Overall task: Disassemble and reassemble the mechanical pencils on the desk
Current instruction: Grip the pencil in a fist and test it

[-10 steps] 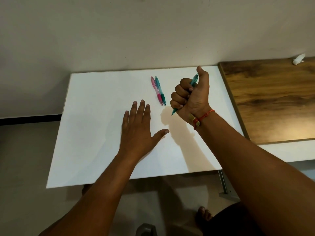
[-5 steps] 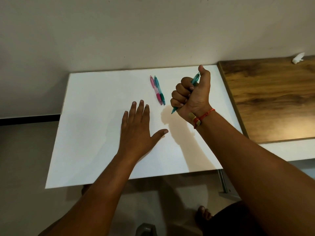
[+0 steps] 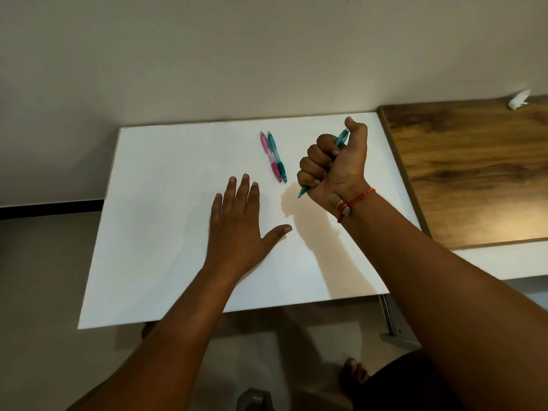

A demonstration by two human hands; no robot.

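Note:
My right hand (image 3: 335, 164) is closed in a fist around a teal mechanical pencil (image 3: 340, 140), thumb pressed on its top end; the pencil's tip pokes out below the fist, pointing down-left just above the white desk (image 3: 166, 179). A pink mechanical pencil (image 3: 270, 155) and a second teal mechanical pencil (image 3: 277, 155) lie side by side on the desk, just left of the fist. My left hand (image 3: 240, 226) lies flat on the desk, palm down, fingers spread, holding nothing.
A wooden desk surface (image 3: 474, 173) adjoins the white desk on the right, with a small white object (image 3: 519, 99) at its far corner. A wall stands behind. A metal desk leg (image 3: 391, 321) and a bare foot (image 3: 354, 372) show below.
My right fist with the pencil has shifted very slightly; the thumb stays on the pencil's top. My left hand and the two pencils on the desk have not moved.

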